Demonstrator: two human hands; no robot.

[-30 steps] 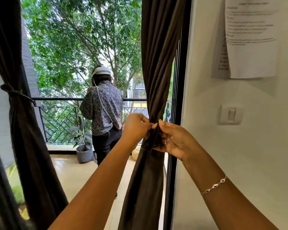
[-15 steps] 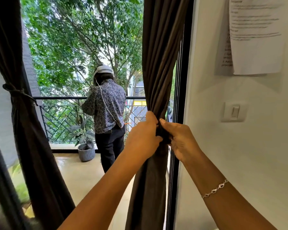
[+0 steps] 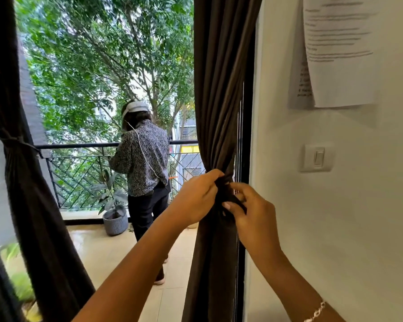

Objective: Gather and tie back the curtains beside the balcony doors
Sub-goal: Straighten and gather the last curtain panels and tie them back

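Head view: right curtain (image 3: pixel 219 89) hangs bunched against the door frame (image 3: pixel 248 101) at the right edge of the balcony opening. Left hand (image 3: pixel 196 201) pinches one end of the dark tie (image 3: pixel 223 191) at the gathered waist; right hand (image 3: pixel 254 217) pinches the other end, fingers curled. Knot looks unfinished. Judgement: pull both ends outward evenly, cinching the folds tight before crossing; loose folds may slip out. Left curtain (image 3: pixel 33 217), at the opening's left edge, is already tied.

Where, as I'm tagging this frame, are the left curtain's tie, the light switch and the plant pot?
left curtain's tie (image 3: pixel 11 140): head view, on the band around the fabric.
light switch (image 3: pixel 318 157): head view, on its rocker.
plant pot (image 3: pixel 115 223): head view, on its grey side.
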